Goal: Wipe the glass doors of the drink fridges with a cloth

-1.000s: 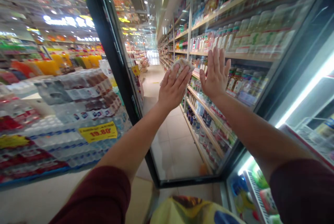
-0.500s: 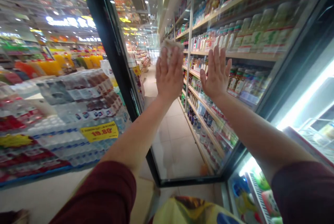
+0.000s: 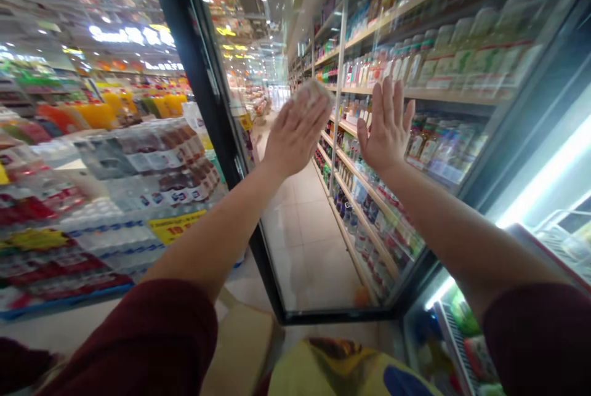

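My left hand (image 3: 295, 134) lies over a light, crumpled cloth (image 3: 319, 89), pressing it to the glass pane (image 3: 300, 266) of an open door with a dark frame (image 3: 339, 317). The cloth shows past the fingertips; the rest is hidden under the hand. To the right, my right hand (image 3: 385, 131) is spread against the same pane, thumb out to the left, holding nothing. Both arms are stretched forward.
Shelves of bottles (image 3: 462, 54) stand beyond the glass on the right. A lit refrigerated case (image 3: 466, 340) is at the lower right. Stacked bottle packs (image 3: 157, 156) with a yellow price sign (image 3: 173, 228) stand on the left. A cardboard-coloured box (image 3: 242, 347) sits on the floor.
My left hand has turned so its fingers point up and to the right, and the cloth has shifted slightly right and down. My right hand stays nearly in place on the glass.
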Demonstrator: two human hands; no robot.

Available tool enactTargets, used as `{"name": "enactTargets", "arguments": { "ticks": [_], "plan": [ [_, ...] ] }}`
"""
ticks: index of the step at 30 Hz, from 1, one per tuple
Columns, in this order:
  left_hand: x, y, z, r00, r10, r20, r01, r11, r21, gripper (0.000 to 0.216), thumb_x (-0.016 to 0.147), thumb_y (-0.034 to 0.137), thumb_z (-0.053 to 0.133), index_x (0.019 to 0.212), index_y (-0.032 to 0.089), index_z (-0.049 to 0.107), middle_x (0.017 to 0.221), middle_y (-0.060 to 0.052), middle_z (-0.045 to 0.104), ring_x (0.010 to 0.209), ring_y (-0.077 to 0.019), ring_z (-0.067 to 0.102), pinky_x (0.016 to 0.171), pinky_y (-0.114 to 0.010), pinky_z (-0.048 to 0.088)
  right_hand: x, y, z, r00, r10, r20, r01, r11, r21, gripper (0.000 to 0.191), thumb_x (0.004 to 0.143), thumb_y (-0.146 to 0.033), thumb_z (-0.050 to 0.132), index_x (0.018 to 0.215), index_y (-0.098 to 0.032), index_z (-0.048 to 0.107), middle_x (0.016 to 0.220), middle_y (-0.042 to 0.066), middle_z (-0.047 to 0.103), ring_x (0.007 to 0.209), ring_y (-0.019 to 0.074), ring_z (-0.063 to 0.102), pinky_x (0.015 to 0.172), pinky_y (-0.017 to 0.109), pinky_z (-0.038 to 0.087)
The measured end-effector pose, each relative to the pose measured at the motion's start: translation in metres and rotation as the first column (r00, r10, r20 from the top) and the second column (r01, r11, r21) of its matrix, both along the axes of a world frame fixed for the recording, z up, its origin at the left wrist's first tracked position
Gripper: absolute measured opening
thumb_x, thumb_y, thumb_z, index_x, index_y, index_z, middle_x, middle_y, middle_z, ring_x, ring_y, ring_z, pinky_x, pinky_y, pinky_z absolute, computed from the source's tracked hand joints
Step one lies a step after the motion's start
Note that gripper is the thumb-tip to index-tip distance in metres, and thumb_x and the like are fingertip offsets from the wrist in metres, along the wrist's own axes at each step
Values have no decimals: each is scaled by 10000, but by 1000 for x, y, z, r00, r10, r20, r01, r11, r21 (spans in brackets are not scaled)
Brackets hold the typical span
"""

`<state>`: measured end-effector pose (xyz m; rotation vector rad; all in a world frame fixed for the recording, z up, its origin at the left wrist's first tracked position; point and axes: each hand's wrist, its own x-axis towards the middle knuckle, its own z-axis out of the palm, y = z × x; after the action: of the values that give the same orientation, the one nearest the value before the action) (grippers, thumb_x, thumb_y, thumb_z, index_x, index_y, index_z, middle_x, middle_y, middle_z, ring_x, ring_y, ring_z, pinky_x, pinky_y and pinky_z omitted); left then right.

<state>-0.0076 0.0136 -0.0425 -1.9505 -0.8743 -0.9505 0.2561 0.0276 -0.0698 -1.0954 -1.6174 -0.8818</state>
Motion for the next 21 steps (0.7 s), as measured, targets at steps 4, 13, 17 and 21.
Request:
{"name": "enactTargets", "arguments": {
  "ticks": [4,13,17,21],
  "plan": [
    [-7,-3,3,998,12,64,-13,1000,16,616,1095,445,332,1699,328,297,1759,69,263,1665,-189,31,1403,-450,23,0,1,0,1000,15,-3,-15,1000,4,719,1115,-538,194,1721,-152,216,1777,152,257,1667,320,178,1318,659,142],
    [18,-1,-26,984,-107,-142,98,993,-67,576,1099,330,303,1671,360,361,1711,76,388,1647,-166,140,1394,-423,89,-1,5,-1,1000,27,-16,-27,999,18,713,1107,-533,209,1713,-158,245,1766,152,290,1665,308,193,1315,663,138],
    [14,0,-10,983,-59,173,48,997,66,603,1101,385,313,1698,296,311,1759,17,266,1659,-195,-20,1386,-492,-17,-1,7,-2,1000,17,-13,-17,999,31,718,1104,-540,212,1698,-143,287,1762,154,301,1661,310,208,1322,649,139],
    [23,1,-11,978,-83,191,70,995,75,610,1103,429,305,1695,282,321,1756,9,278,1656,-189,-34,1383,-472,-29,-1,3,-2,1000,23,-9,-23,999,30,702,1119,-522,233,1704,-135,260,1767,167,280,1663,309,193,1325,641,136]
  ]
}}
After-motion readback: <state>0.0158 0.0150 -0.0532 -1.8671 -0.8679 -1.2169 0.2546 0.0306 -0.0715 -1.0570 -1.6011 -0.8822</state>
